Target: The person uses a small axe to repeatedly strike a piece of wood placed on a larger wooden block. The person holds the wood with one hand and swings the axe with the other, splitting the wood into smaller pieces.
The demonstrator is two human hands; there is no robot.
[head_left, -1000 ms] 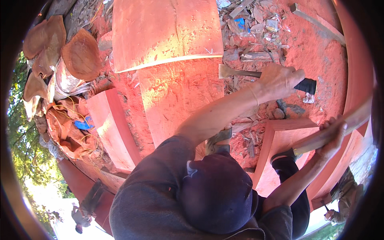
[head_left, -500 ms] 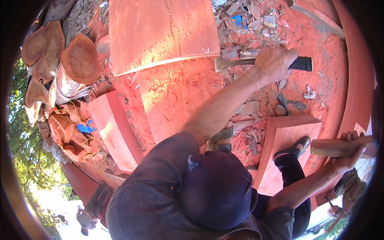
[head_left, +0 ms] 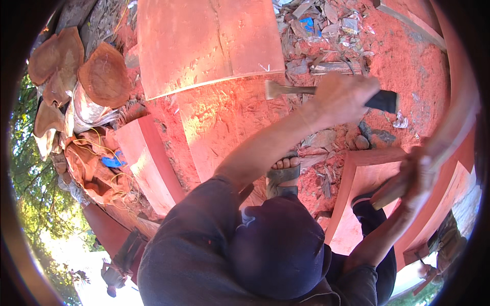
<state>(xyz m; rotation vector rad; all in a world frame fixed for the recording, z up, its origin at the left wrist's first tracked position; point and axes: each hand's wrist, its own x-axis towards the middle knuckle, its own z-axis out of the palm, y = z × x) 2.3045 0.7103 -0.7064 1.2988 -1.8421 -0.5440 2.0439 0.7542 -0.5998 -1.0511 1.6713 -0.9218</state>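
Note:
My left hand (head_left: 346,97) is closed around a chisel (head_left: 278,90). Its flat metal blade points left, just below the lower right corner of a thick reddish wood slab (head_left: 204,41), and its black-wrapped handle end sticks out to the right of my fist. At the right, my right hand (head_left: 419,176) grips a thick wooden mallet (head_left: 451,127), held slantwise and smeared by motion. One end of it reaches down over a reddish wood block (head_left: 367,173). Mallet and chisel are well apart.
One sandalled foot (head_left: 283,178) stands below the chisel; my other foot rests on the block. Reddish sawdust and wood chips (head_left: 326,25) cover the ground. At left are cut logs (head_left: 104,75), a tarp (head_left: 89,160) and a squared beam (head_left: 148,163). A person (head_left: 120,265) stands lower left.
The right hand has moved up and left, tilting the mallet steeply. The chisel has shifted slightly left and lower. More of the sandalled foot shows.

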